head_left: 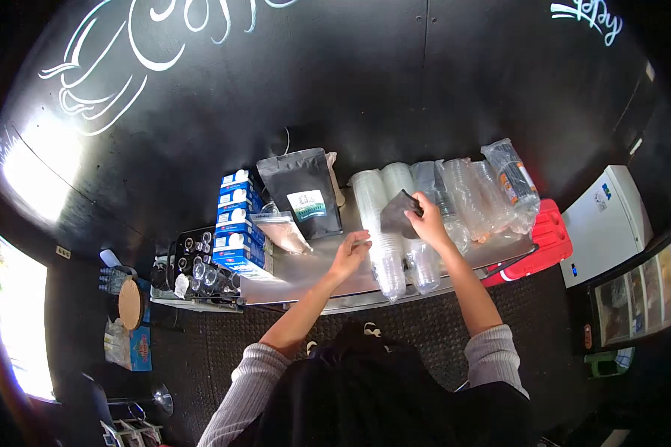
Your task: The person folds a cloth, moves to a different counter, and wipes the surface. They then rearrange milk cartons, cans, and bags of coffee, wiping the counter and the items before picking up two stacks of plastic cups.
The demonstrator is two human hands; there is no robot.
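Observation:
A dark grey cloth (pixel 399 214) is gripped in my right hand (pixel 429 220), its fingers and thumb closed on the cloth's upper right edge. The cloth hangs over stacks of clear plastic cups in plastic sleeves. My left hand (pixel 348 255) holds nothing, its fingers apart and their tips right beside the nearest cup stack (pixel 386 261). Just right of that lies a second cup stack (pixel 423 268), partly hidden behind the cloth and my right hand.
Left on the metal counter (pixel 313 272) stand a black pouch (pixel 298 182), a clear bag of powder (pixel 283 232) and blue-and-white cartons (pixel 238 249). More sleeved lids or cups (pixel 470 194) lie right. A red case (pixel 548 242) and white fridge (pixel 608 223) are beyond the counter's right end.

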